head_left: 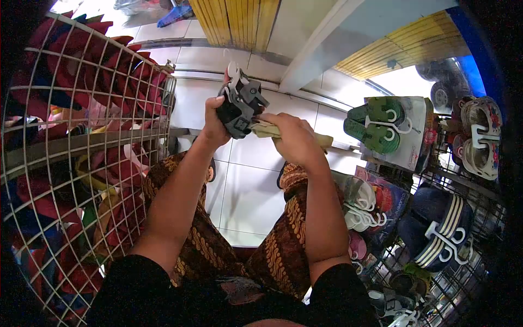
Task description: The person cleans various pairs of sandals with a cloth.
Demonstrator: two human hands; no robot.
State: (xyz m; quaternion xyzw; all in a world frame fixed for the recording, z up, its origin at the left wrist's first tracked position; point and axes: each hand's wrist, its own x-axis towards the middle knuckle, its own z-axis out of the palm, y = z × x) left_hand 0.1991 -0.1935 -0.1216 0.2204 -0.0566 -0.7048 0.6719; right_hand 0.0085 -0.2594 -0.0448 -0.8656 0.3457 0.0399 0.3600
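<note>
My left hand [216, 121] is closed around a pair of grey and black strapped sandals [238, 111], holding them up in front of me above the floor. A white plastic hanger [233, 73] is attached at their upper end. In my right hand [297, 139] is a pale yellow-green cloth [265, 129], bunched under the fingers, with one end sticking out past the far side of the hand. The cloth meets the lower right side of the sandals. Part of the sandals is hidden behind my left fingers.
To my left stands a wire mesh basket [117, 117] full of red and dark footwear. On the right, green sandals [376, 126] lie on a box, near navy striped slippers [436, 229] and other hangered pairs on a black wire rack [463, 185]. Ahead is a glass panel [321, 49].
</note>
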